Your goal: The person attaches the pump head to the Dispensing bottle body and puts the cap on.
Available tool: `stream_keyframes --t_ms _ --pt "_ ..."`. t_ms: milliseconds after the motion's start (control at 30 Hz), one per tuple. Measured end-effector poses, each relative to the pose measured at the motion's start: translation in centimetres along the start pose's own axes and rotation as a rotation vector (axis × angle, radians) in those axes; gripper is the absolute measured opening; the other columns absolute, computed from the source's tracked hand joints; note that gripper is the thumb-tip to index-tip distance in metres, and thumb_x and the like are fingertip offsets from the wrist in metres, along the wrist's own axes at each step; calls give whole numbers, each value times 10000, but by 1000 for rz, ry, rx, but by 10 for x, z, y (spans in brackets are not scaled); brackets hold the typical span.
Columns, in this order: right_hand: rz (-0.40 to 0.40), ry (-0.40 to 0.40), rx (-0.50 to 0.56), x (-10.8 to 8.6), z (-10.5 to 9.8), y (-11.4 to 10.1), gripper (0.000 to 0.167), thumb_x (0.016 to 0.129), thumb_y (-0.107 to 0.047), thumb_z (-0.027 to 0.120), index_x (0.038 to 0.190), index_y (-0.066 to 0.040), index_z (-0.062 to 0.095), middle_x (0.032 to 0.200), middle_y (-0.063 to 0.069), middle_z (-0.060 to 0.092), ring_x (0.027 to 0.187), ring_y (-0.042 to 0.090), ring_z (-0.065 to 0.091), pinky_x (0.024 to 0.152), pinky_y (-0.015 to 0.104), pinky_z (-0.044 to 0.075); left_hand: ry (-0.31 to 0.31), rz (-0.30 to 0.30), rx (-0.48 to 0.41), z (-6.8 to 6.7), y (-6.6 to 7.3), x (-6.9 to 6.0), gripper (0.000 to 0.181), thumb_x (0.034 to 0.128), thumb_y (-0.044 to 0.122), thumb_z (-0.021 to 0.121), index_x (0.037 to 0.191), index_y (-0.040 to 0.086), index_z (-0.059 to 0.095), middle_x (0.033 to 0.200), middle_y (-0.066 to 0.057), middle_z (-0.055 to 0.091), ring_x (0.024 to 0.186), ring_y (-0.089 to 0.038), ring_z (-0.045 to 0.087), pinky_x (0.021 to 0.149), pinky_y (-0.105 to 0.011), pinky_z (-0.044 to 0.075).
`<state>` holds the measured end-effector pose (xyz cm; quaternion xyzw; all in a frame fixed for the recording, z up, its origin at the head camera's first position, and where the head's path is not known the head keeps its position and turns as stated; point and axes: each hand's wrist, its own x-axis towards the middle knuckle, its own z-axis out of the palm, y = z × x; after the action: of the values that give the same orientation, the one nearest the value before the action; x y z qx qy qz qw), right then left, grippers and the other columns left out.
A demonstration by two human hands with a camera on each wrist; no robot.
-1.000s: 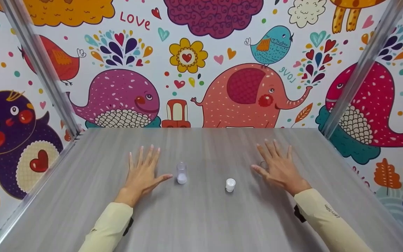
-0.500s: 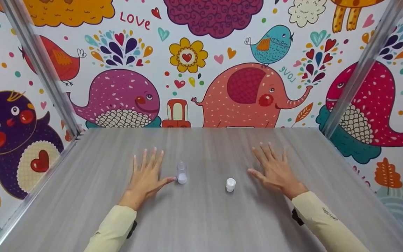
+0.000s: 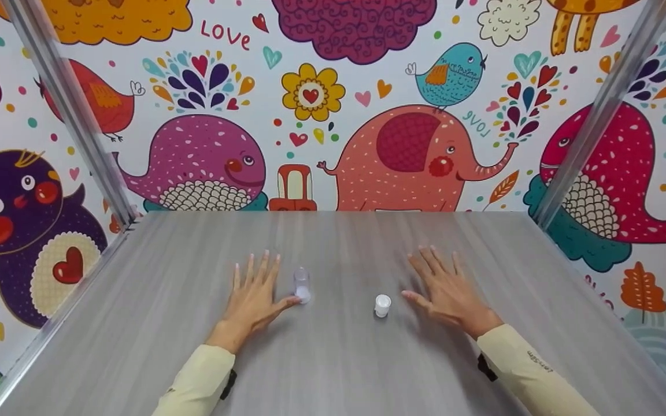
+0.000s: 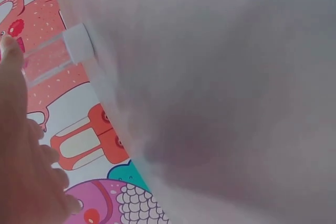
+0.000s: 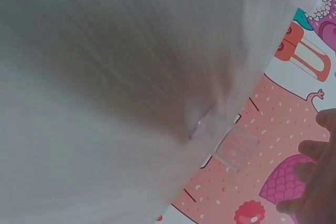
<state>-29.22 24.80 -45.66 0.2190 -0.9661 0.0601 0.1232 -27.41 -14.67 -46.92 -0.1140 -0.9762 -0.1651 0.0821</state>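
Observation:
In the head view, a clear cylinder with a white end stands beside my left hand, whose thumb tip overlaps the white end; contact cannot be told. The left wrist view has its white base on the table and my left hand with spread fingers. A small white piece stands between the hands, nearer the right. My right hand is spread above the table, holding nothing. Near my right hand, the right wrist view has a small clear piece, which the head view does not show.
The grey table ends at a wall printed with cartoon animals. Metal posts rise at the left and right back corners.
My left hand has moved right and slightly nearer me, bringing its thumb to the clear cylinder. My right hand has moved left and slightly nearer me. The pieces stay in place.

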Motion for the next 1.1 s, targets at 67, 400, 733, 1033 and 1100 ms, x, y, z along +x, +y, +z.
stream_keyframes --t_ms 67,400,733,1033,1100 --pt "-11 2 23 -1 2 -1 819 909 -595 565 1569 -175 324 1647 147 283 1522 396 247 1200 662 107 -16 -8 -39 1 2 -1 972 886 641 591 1591 83 221 1676 -183 152 1542 -458 31 1210 -647 9" --pt "-107 26 67 -6 7 -12 813 910 -590 570 1560 -156 346 1632 131 329 1500 360 320 1194 599 240 -64 -47 -154 5 9 -4 983 903 634 577 1599 72 169 1681 -184 120 1545 -448 56 1216 -622 122" --pt "-73 -5 84 -7 13 -23 801 904 -595 572 1536 -135 395 1604 105 393 1482 309 369 1185 563 292 -92 -83 -292 10 15 -7 1008 892 630 604 1594 49 173 1657 -222 197 1518 -472 175 1203 -605 196" --pt "-26 -14 184 -6 19 -32 813 868 -608 644 1469 -83 488 1531 102 489 1410 319 467 1128 543 386 -80 -112 -435 10 26 -4 976 898 543 665 1572 -2 218 1615 -251 285 1503 -402 279 1197 -567 251" --pt "-31 -5 196 -6 20 -33 802 859 -583 675 1454 -74 503 1501 111 515 1377 324 497 1110 531 410 -68 -106 -457 11 28 -4 956 901 514 678 1564 -12 235 1598 -254 315 1487 -398 313 1190 -563 269"
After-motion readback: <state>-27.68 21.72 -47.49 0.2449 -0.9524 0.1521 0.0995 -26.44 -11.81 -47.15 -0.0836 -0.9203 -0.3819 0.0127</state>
